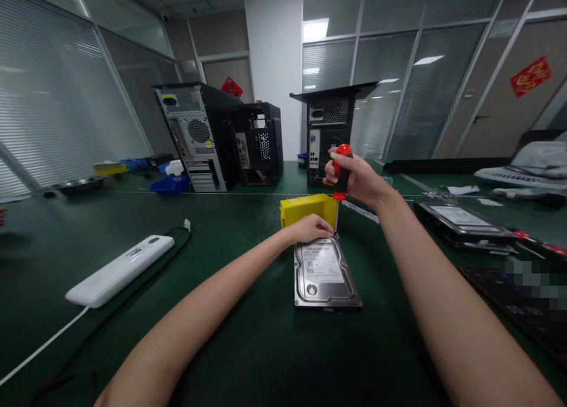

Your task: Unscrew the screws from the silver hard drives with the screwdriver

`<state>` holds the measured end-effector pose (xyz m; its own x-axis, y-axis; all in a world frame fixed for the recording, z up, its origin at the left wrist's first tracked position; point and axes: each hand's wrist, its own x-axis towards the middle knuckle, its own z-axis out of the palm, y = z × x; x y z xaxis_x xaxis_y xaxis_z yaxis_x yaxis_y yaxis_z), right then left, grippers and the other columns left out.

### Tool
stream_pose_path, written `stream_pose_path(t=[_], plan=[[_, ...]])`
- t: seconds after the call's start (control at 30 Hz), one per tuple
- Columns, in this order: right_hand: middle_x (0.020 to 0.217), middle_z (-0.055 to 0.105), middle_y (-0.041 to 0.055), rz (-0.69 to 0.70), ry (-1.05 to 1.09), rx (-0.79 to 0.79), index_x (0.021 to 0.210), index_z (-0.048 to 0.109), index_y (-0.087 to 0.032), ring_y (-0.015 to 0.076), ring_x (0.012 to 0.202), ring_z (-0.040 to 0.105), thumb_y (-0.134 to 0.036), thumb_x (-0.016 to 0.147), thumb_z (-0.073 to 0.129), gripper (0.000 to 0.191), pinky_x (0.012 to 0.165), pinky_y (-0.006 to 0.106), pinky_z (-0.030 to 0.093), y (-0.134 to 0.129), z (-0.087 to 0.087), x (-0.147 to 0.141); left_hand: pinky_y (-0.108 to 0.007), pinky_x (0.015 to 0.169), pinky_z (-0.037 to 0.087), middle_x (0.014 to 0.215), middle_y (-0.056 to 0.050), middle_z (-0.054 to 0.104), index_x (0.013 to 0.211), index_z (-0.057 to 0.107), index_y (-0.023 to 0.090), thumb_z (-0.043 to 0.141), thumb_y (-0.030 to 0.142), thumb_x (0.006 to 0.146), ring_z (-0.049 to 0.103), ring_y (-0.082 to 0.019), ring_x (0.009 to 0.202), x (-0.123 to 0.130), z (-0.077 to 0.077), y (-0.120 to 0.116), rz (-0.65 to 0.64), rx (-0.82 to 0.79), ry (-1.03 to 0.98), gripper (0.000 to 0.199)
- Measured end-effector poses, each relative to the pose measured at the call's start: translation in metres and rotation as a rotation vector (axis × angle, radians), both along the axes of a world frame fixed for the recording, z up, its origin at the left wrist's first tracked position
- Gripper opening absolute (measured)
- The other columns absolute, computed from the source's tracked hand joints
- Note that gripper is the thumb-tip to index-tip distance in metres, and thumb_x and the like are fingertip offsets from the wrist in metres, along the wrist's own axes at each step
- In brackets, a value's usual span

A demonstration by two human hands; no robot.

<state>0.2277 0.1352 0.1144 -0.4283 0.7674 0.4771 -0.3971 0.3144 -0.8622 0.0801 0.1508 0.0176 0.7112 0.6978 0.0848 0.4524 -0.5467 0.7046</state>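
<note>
A silver hard drive (325, 271), label side up, lies flat on the green table in front of me. My left hand (313, 227) grips the drive's far end, its fingertips bunched close to the screwdriver's tip. In my right hand (354, 176) is a screwdriver (342, 173) with a red and black handle, wrapped by the fingers and held upright. Its thin shaft points down at the drive's far right corner. Whether a screw sits under the tip is too small to tell. Just behind the left hand stands a yellow plastic bin (305, 208).
Three computer cases (208, 141) stand at the back. A white power strip (121, 270) with cords lies to the left, near a blue bin (170, 185). On the right are more hard drives (463, 218), a red-handled tool (540, 244) and a dark board (514, 306).
</note>
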Motion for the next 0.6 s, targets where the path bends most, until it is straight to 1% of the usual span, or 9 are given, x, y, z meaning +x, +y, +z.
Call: stream_pose_path(t=[0.07, 0.13, 0.23, 0.37, 0.43, 0.5, 0.6], plan=[[0.060, 0.050, -0.0055, -0.008, -0.020, 0.033, 0.076, 0.051, -0.019, 0.0067, 0.051, 0.044, -0.031, 0.075, 0.068, 0.020, 0.062, 0.024, 0.047, 0.0000, -0.0001, -0.0005, -0.022, 0.077, 0.045, 0.093, -0.007, 0.071, 0.093, 0.072, 0.007, 0.055, 0.014, 0.081, 0.062, -0.016, 0.083, -0.0006, 0.0008, -0.0011, 0.009, 0.006, 0.001, 0.021], [0.061, 0.051, -0.0045, -0.014, -0.026, 0.024, 0.072, 0.050, -0.018, 0.0069, 0.052, 0.045, -0.032, 0.075, 0.067, 0.022, 0.062, 0.024, 0.047, 0.0002, 0.0002, -0.0005, -0.023, 0.077, 0.045, 0.093, -0.007, 0.071, 0.094, 0.072, 0.007, 0.055, 0.015, 0.081, 0.062, -0.016, 0.082, -0.0007, 0.0010, -0.0016, 0.015, 0.009, 0.003, 0.022], [0.068, 0.056, -0.0022, -0.039, 0.007, -0.044, 0.078, 0.056, -0.017, 0.0085, 0.057, 0.050, -0.034, 0.074, 0.067, 0.021, 0.063, 0.024, 0.049, 0.0002, 0.0010, 0.0000, -0.023, 0.077, 0.045, 0.091, -0.007, 0.071, 0.093, 0.072, 0.007, 0.056, 0.016, 0.081, 0.062, -0.016, 0.080, -0.0003, 0.0001, -0.0011, 0.025, 0.011, 0.004, 0.022], [0.076, 0.059, 0.0011, -0.033, 0.044, -0.136, 0.088, 0.061, -0.015, 0.0106, 0.066, 0.054, -0.037, 0.075, 0.065, 0.026, 0.067, 0.025, 0.051, -0.0005, 0.0017, 0.0005, -0.025, 0.079, 0.044, 0.088, -0.007, 0.071, 0.093, 0.072, 0.008, 0.056, 0.016, 0.081, 0.061, -0.016, 0.079, 0.0004, -0.0018, 0.0000, 0.038, 0.010, 0.001, 0.021], [0.076, 0.059, 0.0010, -0.023, 0.056, -0.135, 0.091, 0.061, -0.017, 0.0110, 0.067, 0.055, -0.038, 0.075, 0.064, 0.026, 0.068, 0.025, 0.051, -0.0005, 0.0014, 0.0004, -0.025, 0.080, 0.044, 0.087, -0.006, 0.071, 0.092, 0.072, 0.009, 0.056, 0.016, 0.081, 0.061, -0.016, 0.079, 0.0004, -0.0024, 0.0003, 0.039, 0.005, -0.001, 0.021], [0.073, 0.058, -0.0009, -0.035, 0.054, -0.110, 0.091, 0.059, -0.019, 0.0102, 0.063, 0.054, -0.036, 0.073, 0.066, 0.026, 0.066, 0.025, 0.050, -0.0001, 0.0009, 0.0001, -0.025, 0.080, 0.044, 0.088, -0.007, 0.071, 0.092, 0.072, 0.009, 0.056, 0.017, 0.081, 0.062, -0.016, 0.080, 0.0004, -0.0028, 0.0005, 0.036, -0.001, -0.004, 0.021], [0.068, 0.055, -0.0043, -0.088, 0.036, -0.062, 0.083, 0.054, -0.020, 0.0077, 0.056, 0.050, -0.034, 0.069, 0.072, 0.026, 0.063, 0.024, 0.049, 0.0009, 0.0003, -0.0010, -0.025, 0.079, 0.045, 0.090, -0.007, 0.071, 0.093, 0.071, 0.008, 0.056, 0.017, 0.081, 0.062, -0.016, 0.080, 0.0003, -0.0033, 0.0011, 0.031, -0.012, -0.009, 0.021]])
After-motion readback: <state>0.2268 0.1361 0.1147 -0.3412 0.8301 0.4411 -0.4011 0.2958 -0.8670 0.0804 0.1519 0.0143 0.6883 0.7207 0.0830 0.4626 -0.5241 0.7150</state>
